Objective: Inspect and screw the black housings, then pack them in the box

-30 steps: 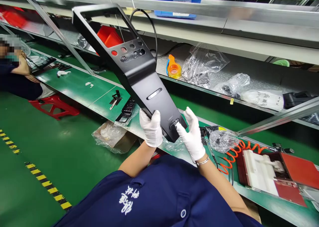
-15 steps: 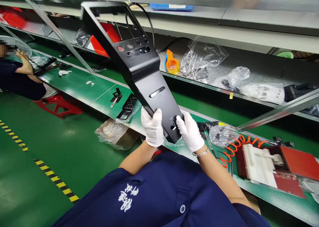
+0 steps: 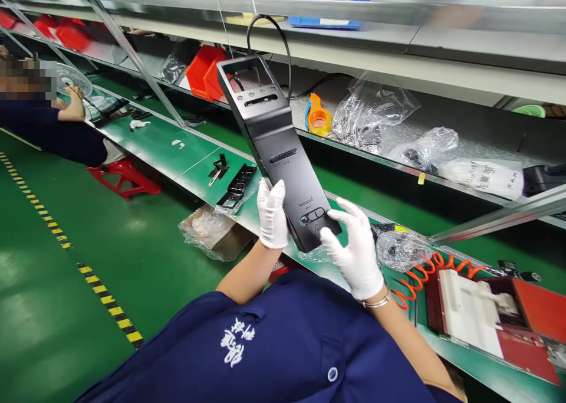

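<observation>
A long black plastic housing (image 3: 289,155), with a rectangular window at its far end, slots and small round holes, is held up at a tilt before me. My left hand (image 3: 273,215), in a white glove, is closed on its left edge, thumb on the face. My right hand (image 3: 354,246), also gloved, is at the lower right edge with thumb and fingers apart. Its index fingertip is at the edge by the oval cut-out; I cannot tell if it touches. On the bench beyond my left hand lie a black slotted part (image 3: 239,184) on clear film and a small black bracket (image 3: 218,168).
The green bench (image 3: 194,152) runs across, with a shelf above holding an orange tape dispenser (image 3: 319,118) and plastic bags (image 3: 374,111). To the right are a coiled orange hose (image 3: 420,276) and a red-and-white fixture (image 3: 471,311). A co-worker (image 3: 57,120) sits at left; an open carton (image 3: 216,232) stands below.
My right hand has let go of the housing's lower end and its fingers have spread. The housing's far end has dropped lower in view. My left hand keeps its hold.
</observation>
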{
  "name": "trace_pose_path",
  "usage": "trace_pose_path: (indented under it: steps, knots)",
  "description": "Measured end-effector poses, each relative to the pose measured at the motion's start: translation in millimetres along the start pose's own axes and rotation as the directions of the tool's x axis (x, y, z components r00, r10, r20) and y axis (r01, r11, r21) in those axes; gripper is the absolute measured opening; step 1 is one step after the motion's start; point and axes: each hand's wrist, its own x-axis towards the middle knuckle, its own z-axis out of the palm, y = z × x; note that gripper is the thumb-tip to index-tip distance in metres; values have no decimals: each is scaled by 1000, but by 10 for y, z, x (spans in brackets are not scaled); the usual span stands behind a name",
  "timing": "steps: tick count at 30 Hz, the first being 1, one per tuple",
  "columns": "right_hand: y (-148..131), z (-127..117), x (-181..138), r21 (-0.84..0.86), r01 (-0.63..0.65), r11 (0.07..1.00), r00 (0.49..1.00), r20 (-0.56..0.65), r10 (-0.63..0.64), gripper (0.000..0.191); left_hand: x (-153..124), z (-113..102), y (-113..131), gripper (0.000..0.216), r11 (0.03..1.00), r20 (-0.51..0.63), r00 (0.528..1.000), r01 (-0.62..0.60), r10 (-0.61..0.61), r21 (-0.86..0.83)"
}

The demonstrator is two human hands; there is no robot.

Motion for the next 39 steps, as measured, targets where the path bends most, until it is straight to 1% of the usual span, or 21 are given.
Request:
trace_pose_path:
  steps: [1,3,7,9,11,13,15,17,19,20,21,22,23,24,25,26,28,30,33,35,39]
  knots:
    - [-9,41,1,-62,22,998,1000,2,-22,51,-13,11,-5,35,999,12,999,-40,39,23]
    - [-6,134,-1,-121,21,992,1000,-5,-21,59,-37,17,-20,38,990,12,994,-107,107,91]
    - [30,322,-17,-123,-7,992,999,-37,3,64,-78,-8,-63,44,923,-56,971,-203,233,327]
    - [35,407,-20,-95,-7,995,998,-62,1,60,-99,-17,-85,46,888,-82,953,-238,291,393]
    - [30,478,-17,-62,-5,998,996,-92,0,52,-116,-20,-103,45,874,-101,942,-252,320,416]
    - [27,518,-8,-36,13,999,993,-120,-18,45,-115,-21,-109,44,866,-112,937,-254,331,432]
    - [40,504,-1,-7,35,999,993,-112,-35,41,-87,-27,-94,43,878,-110,942,-248,317,410]
    - [75,429,2,68,-8,998,998,-66,12,44,-29,-45,-55,42,928,-78,965,-215,249,305]
    - [124,310,5,220,-184,958,983,22,184,56,48,-76,-2,41,976,-44,991,-120,130,180]
    - [144,246,7,304,-300,904,954,109,280,63,87,-96,22,40,992,-33,998,-46,51,120]
    - [156,185,10,374,-414,830,908,228,350,67,123,-118,41,39,997,-19,999,43,-42,69]
    - [155,134,12,415,-518,748,848,365,385,69,154,-140,52,37,990,1,991,135,-135,29]
    - [139,97,12,427,-603,674,780,493,386,69,179,-161,52,36,976,27,976,218,-218,0]
    - [108,74,10,427,-659,619,722,589,363,70,197,-178,42,37,953,57,953,300,-298,-29]
    - [65,67,4,432,-696,574,683,645,343,70,211,-191,22,39,925,90,924,377,-371,-55]
    - [15,73,-4,441,-720,536,660,673,333,72,220,-198,-6,41,896,116,896,439,-429,-74]
    - [-81,110,-28,460,-744,485,646,681,344,74,232,-198,-78,42,831,150,838,543,-525,-123]
    - [-137,151,-59,452,-757,473,633,686,359,72,246,-187,-165,44,763,161,783,621,-600,-179]
    - [-105,173,-128,417,-740,527,638,683,356,67,280,-179,-308,56,710,139,736,676,-663,-197]
    - [-17,164,-200,394,-721,570,649,672,357,64,309,-185,-397,62,721,133,743,669,-655,-181]
    - [226,160,-401,288,-685,669,643,670,370,56,349,-203,-520,62,766,172,788,615,-591,-186]
